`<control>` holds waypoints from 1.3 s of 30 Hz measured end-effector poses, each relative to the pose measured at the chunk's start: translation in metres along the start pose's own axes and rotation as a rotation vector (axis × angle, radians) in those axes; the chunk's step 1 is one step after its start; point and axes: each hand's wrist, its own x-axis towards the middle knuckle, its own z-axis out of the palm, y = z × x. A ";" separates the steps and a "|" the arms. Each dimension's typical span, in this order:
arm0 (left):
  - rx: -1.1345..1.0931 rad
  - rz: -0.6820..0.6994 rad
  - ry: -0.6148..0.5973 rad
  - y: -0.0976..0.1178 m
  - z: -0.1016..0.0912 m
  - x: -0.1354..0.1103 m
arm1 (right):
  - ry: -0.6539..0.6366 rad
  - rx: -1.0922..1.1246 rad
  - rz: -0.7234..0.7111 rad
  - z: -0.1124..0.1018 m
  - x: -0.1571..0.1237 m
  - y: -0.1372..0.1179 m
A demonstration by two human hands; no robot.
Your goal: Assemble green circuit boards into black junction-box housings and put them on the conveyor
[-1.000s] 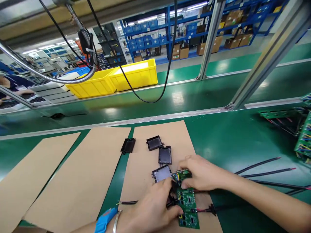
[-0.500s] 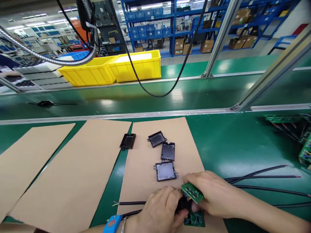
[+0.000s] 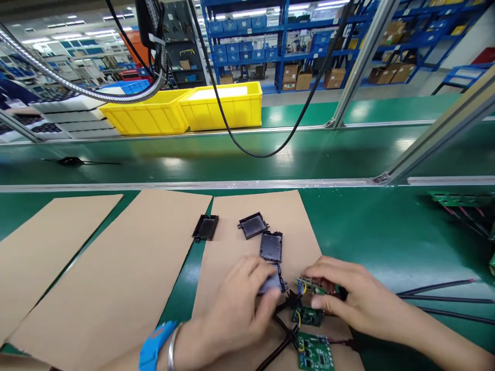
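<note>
Low in the frame, right of centre, the right hand (image 3: 348, 299) pinches a small green printed circuit board (image 3: 315, 286) by its edges, tilted above the brown cardboard sheet (image 3: 247, 206) on the green desk (image 3: 367, 226), while the left hand (image 3: 240, 304) is curled over a shallow black square plastic housing tray (image 3: 273, 282), fingers pressed on its top and near edge. Two more small green circuit boards (image 3: 309, 315) (image 3: 316, 352) lie just below, joined by thin coloured leads and black cables (image 3: 286, 337) that trail toward the lower edge. The board in hand looks light and stiff but fragile: it is best held by the bare edges as now, never by the soldered parts or by the wires, which would tug at the joints. The tray is light, rigid thin plastic with small side lugs that could snap, and is safest taken by two opposite walls. Three further black trays (image 3: 271, 246) (image 3: 252, 225) (image 3: 205, 227) sit just above, in mid-frame. White markings on the boards are too small to read (the blue wristband (image 3: 152, 345) at the lower left bears a reddish mark, equally illegible), and no brand or label can be made out on the yellow plastic bins (image 3: 185, 111) at the upper left.
</note>
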 end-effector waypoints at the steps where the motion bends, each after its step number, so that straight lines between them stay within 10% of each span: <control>1: 0.052 -0.014 -0.005 -0.004 -0.006 0.009 | 0.016 0.026 0.013 -0.005 0.005 0.000; 13: 0.234 0.183 -0.135 -0.055 -0.029 0.043 | -0.112 -0.015 -0.100 -0.009 0.097 0.007; 20: -0.432 -0.312 -0.017 -0.030 -0.040 0.037 | 0.014 0.034 -0.018 -0.007 0.101 -0.021; 25: -0.262 -0.391 0.025 -0.030 -0.042 0.034 | -0.011 0.109 0.137 -0.011 0.107 -0.016; 32: 0.003 -0.359 0.033 -0.025 -0.040 0.052 | 0.200 -0.485 0.047 0.014 0.109 -0.037; 39: -0.229 -0.379 -0.031 -0.043 -0.040 0.060 | 0.020 -0.748 -0.209 0.006 0.113 -0.037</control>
